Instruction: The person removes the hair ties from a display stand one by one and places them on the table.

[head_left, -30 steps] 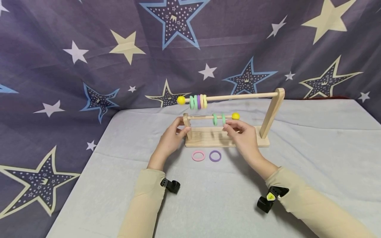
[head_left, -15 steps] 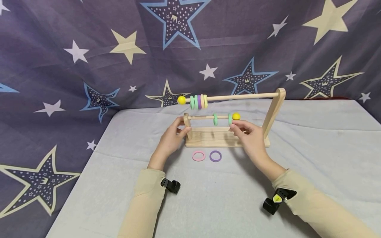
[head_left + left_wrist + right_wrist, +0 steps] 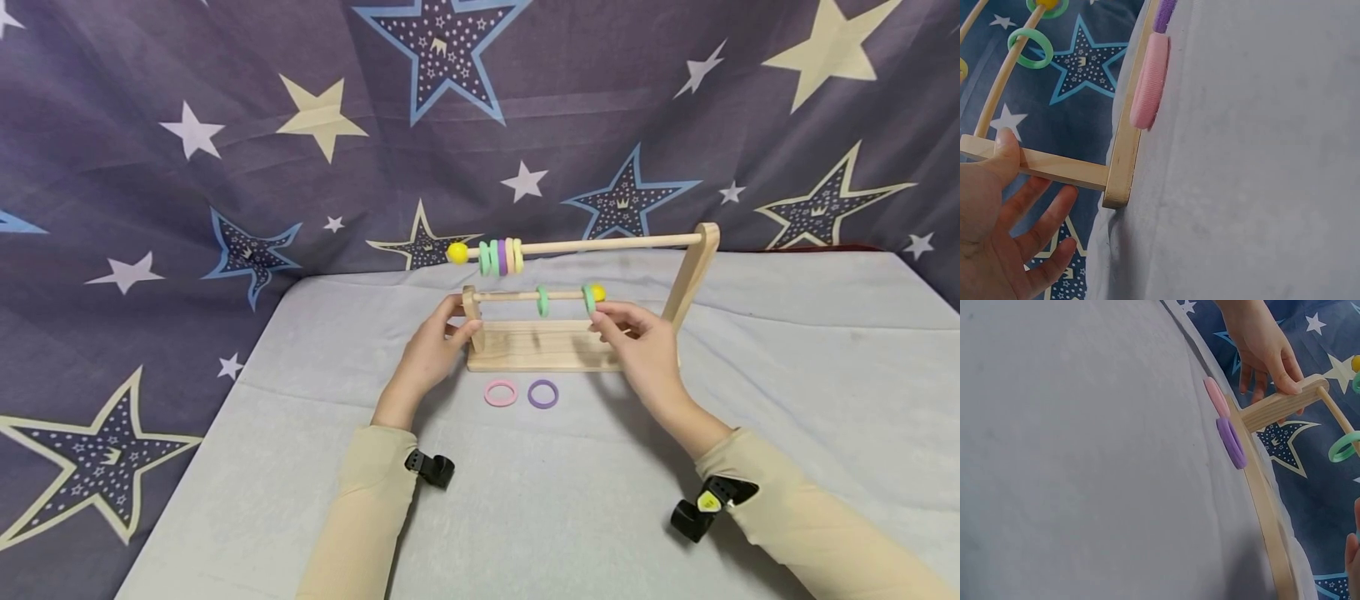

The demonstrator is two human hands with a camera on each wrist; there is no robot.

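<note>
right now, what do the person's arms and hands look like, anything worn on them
The left hand and right hand are ungloved. The left sleeve and right sleeve are long, plain and beige. A small black wrist device is worn on the left, and a similar black unit on the right has a yellow patch. No cables are visible.

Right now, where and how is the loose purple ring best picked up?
I'd probably pinch the purple ring by its near edge, from above on the near side: it lies flat, its open middle gives room to grip, with the pink ring to its left and the wooden base beyond.
</note>
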